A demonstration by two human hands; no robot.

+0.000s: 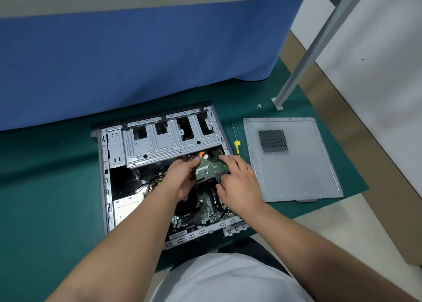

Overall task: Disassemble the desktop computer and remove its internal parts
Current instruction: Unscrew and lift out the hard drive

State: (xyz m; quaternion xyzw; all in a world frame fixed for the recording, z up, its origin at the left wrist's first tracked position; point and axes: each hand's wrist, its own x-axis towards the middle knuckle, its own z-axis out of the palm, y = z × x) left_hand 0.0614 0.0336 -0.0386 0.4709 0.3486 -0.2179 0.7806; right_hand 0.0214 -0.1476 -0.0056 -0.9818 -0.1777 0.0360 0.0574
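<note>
1. I see the PC case (pixel 107 183) lying on its side, open face up, centre of frame on the green mat (pixel 45 187); long axis runs lower-frame to upper-frame, tilted a bit clockwise, drive-bay cage (pixel 169 141) at the upper end.
2. Hard drive (pixel 211 168) sits mid-case just below the cage, green circuit-board side up, raised above the motherboard (pixel 194 215); long axis runs roughly lower-left to upper-right.
3. My L hand (pixel 182 178) comes in from lower left, forearm straight, fingers curled round the drive's left edge, gripping it.
4. My R hand (pixel 239 183) comes in from lower right, palm down; index finger stretched onto the drive's upper-right corner, thumb and other fingers at the black cable plug (pixel 218 177) on its near end. Can't tell if they pinch the plug or only touch it.
5. Side panel (pixel 296 160) lies flat on the mat, right of case; yellow-handled screwdriver (pixel 237 145) between them, tip toward upper frame.
6. Loose screws (pixel 258 106) upper right, near the table leg (pixel 303 57).
</note>
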